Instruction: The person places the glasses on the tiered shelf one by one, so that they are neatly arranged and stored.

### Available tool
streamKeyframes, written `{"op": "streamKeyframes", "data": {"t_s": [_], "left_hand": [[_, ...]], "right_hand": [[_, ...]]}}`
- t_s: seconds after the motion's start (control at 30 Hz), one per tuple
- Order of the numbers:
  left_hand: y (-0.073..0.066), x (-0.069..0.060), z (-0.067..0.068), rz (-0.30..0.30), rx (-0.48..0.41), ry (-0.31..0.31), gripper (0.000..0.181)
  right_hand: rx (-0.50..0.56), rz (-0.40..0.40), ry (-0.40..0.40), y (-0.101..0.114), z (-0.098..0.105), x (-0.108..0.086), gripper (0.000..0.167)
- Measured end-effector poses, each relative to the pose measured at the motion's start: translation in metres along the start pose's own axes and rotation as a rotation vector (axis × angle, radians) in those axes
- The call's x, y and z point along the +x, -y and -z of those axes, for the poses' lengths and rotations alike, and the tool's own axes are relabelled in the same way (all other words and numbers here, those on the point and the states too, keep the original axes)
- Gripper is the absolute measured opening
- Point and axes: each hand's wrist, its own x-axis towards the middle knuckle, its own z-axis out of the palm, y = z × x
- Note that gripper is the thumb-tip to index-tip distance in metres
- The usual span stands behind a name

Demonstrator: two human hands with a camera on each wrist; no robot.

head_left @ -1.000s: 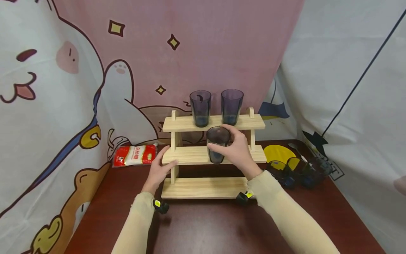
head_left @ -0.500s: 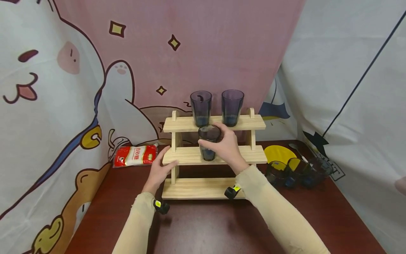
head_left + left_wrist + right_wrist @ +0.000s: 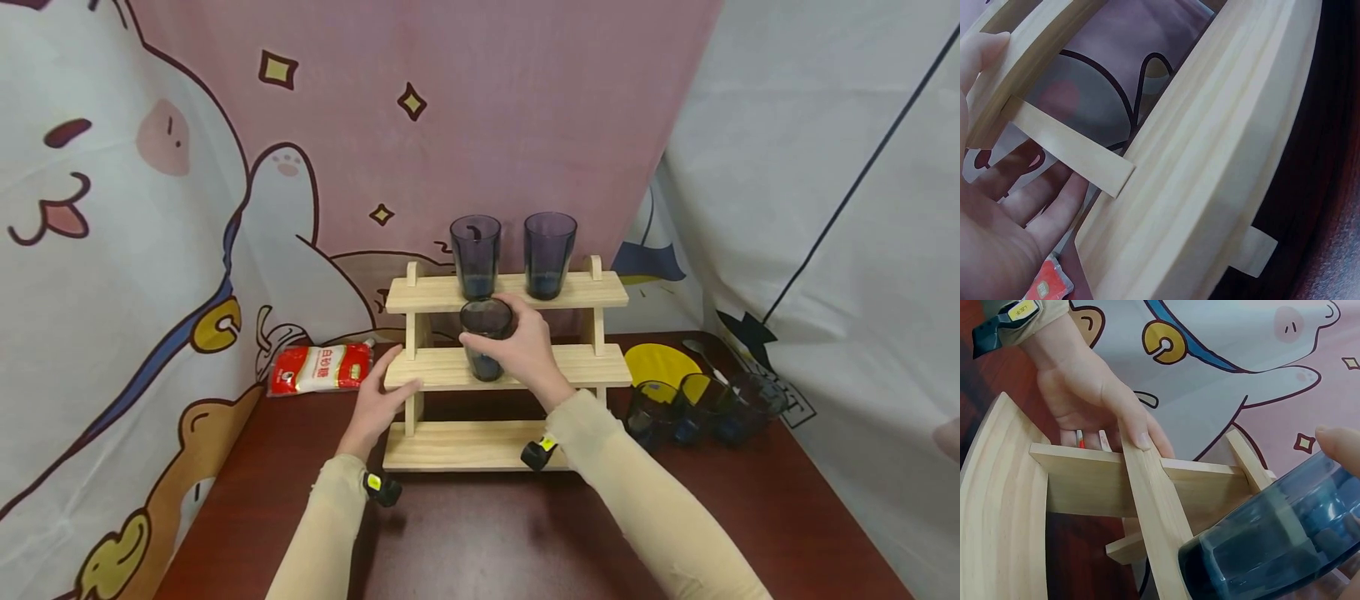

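In the head view, my right hand (image 3: 528,348) holds a dark tinted drinking glass (image 3: 484,318) upright, thumb in front and fingers behind. Its base is at the middle board (image 3: 442,367) of a three-tier wooden display rack (image 3: 480,446); the right wrist view shows the glass (image 3: 1266,540) meeting that board's edge. My left hand (image 3: 372,406) grips the left end of the same board. Its thumb lies on the board while the other fingers reach under and behind it, as the left wrist view shows the hand (image 3: 991,231). Only fingertips of my right hand appear in the right wrist view.
Two purple-tinted glasses (image 3: 476,258) stand on the top board. Left of the rack lies a red and white bag (image 3: 318,368). At the right are a yellow disc (image 3: 660,367), a spoon (image 3: 705,358) and several dark glasses (image 3: 652,412) on the dark table (image 3: 465,533).
My right hand has carried the glass leftward along the middle board, and it now sits left of where it was. The left hand has kept its place on the rack.
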Motion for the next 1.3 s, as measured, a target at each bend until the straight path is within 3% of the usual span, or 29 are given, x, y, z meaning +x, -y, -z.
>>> {"op": "streamKeyframes", "data": {"t_s": [0.23, 0.73, 0.87, 1.1, 1.3], "left_hand": [[-0.031, -0.017, -0.003, 0.019, -0.005, 0.018, 0.078], [-0.031, -0.018, -0.003, 0.026, -0.009, 0.023, 0.077], [-0.028, -0.016, -0.003, 0.034, 0.005, 0.019, 0.077], [-0.002, 0.000, 0.000, 0.032, 0.012, 0.005, 0.078], [0.003, 0.000, 0.000, -0.003, 0.010, -0.006, 0.077]], "right_hand": [[-0.010, -0.002, -0.006, 0.001, -0.003, 0.002, 0.087], [0.007, -0.022, -0.003, 0.002, -0.009, 0.002, 0.089], [0.009, -0.022, -0.001, 0.002, -0.010, 0.002, 0.090], [-0.004, -0.020, -0.010, 0.002, -0.012, 0.001, 0.091], [-0.021, -0.017, -0.023, 0.001, -0.015, 0.000, 0.092]]}}
